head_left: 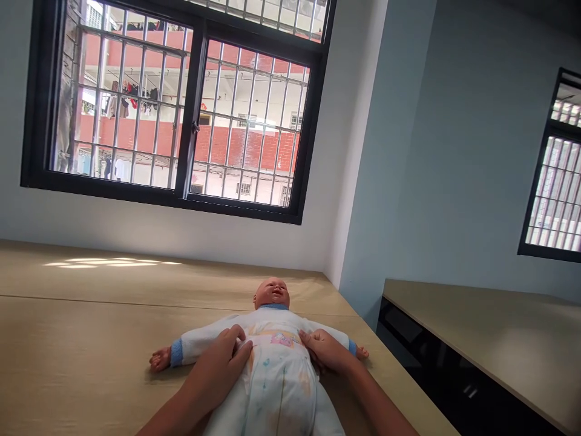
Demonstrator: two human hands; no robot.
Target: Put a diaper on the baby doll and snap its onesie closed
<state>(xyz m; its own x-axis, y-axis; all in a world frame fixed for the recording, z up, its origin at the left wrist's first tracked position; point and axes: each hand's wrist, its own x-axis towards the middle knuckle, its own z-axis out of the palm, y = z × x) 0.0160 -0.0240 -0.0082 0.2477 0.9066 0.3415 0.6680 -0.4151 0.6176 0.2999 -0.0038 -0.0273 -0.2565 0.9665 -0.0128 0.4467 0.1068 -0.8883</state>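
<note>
Lower centre: white-sleeved plastic baby doll (272, 318), face-up on pale wood-grain table (91, 363) | left hand (227, 358), right hand (327, 350): fingers curled at opposite waist edges of white printed diaper (282, 378); pinch hard to confirm | step: apparently fitting the waist | next: likely calls for even tension

Looks like smooth, faintly glossy plastic on the head (271, 293) of the doll (275, 357), matt cloth on its sleeves (200, 344), rougher knit on its cuffs (177, 352). Seems papery on its diaper (288, 384), smooth and wood-grained on the desk (91, 345) under the doll, matt on the wall (313, 242) behind it.
</note>
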